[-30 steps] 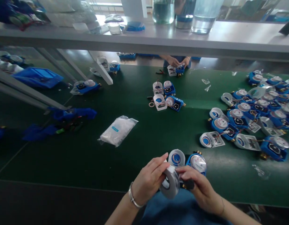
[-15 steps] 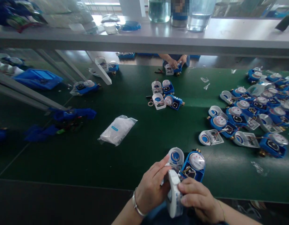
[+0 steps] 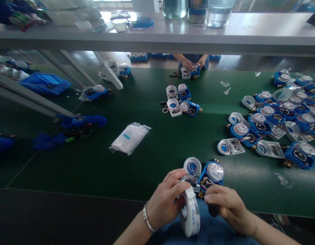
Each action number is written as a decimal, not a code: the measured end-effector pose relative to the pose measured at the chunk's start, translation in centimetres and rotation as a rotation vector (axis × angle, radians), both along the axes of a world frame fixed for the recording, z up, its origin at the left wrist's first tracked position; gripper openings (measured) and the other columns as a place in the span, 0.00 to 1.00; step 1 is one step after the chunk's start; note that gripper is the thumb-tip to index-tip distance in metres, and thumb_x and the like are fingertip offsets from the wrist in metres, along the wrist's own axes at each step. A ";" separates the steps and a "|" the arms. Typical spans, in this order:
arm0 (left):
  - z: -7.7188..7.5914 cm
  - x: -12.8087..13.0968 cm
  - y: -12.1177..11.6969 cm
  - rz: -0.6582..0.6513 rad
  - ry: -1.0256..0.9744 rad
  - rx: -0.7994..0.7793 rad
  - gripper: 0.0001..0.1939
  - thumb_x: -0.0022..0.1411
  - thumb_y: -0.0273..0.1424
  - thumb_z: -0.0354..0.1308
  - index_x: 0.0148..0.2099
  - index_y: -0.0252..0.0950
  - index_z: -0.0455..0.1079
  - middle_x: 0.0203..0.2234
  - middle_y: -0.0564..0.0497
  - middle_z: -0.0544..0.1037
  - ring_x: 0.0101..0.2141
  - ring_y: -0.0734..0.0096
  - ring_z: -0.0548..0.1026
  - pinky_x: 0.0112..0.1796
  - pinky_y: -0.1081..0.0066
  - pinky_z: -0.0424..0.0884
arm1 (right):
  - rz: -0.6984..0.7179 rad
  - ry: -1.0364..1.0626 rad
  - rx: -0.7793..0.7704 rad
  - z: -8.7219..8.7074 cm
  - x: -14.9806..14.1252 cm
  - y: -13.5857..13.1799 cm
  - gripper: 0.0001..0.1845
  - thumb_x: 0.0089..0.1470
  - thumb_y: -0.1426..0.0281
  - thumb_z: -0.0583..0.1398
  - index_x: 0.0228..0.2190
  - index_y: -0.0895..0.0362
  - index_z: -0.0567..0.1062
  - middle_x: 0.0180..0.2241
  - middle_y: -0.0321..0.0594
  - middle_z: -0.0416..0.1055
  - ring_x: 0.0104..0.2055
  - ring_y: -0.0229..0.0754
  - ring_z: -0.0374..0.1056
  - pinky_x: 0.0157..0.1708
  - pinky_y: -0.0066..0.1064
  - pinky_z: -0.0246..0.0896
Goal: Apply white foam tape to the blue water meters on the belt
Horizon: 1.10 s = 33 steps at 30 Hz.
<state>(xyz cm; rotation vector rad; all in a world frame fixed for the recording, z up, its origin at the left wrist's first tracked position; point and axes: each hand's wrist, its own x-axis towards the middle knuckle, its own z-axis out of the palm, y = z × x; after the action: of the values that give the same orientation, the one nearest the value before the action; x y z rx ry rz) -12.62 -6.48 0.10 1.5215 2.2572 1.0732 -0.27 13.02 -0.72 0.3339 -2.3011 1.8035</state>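
My left hand (image 3: 167, 200) grips a roll of white tape (image 3: 192, 216) with printed marks on its outer face, held upright at the table's front edge. To its right, my right hand (image 3: 227, 206) is closed, its thumb and fingers pressed together. A dark rounded object (image 3: 213, 210) shows under those fingers; its kind is unclear. Just beyond my hands lies a blue water meter (image 3: 215, 172) with a clear round dial and brass fittings. Beside the meter is its open white cover (image 3: 192, 166), with a blue disc inside and wires between them. My left fingers partly hide the cover.
A clear bag of white material (image 3: 130, 137) lies left of centre on the green table (image 3: 137, 102). Many meters with opened covers (image 3: 259, 126) crowd the right side. Across the table, a co-worker's hands (image 3: 194, 64) handle another meter. A shelf (image 3: 152, 41) spans above.
My right hand has come off the tape roll and moved slightly right. The roll stays in my left hand, its printed face now turned more into view.
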 end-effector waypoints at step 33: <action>-0.8 -3.1 -0.3 -0.060 0.187 -0.128 0.12 0.58 0.27 0.50 0.46 0.37 0.64 0.48 0.45 0.70 0.45 0.68 0.71 0.42 0.70 0.73 | -0.101 0.017 0.322 -1.5 -3.7 -0.5 0.07 0.54 0.78 0.52 0.32 0.56 0.68 0.30 0.41 0.71 0.31 0.36 0.64 0.31 0.28 0.61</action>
<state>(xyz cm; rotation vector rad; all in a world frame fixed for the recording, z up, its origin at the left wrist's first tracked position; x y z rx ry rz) -15.69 -6.74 -0.69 1.6866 2.3329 0.7835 -3.95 12.49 -2.23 0.2732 -2.5455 1.3774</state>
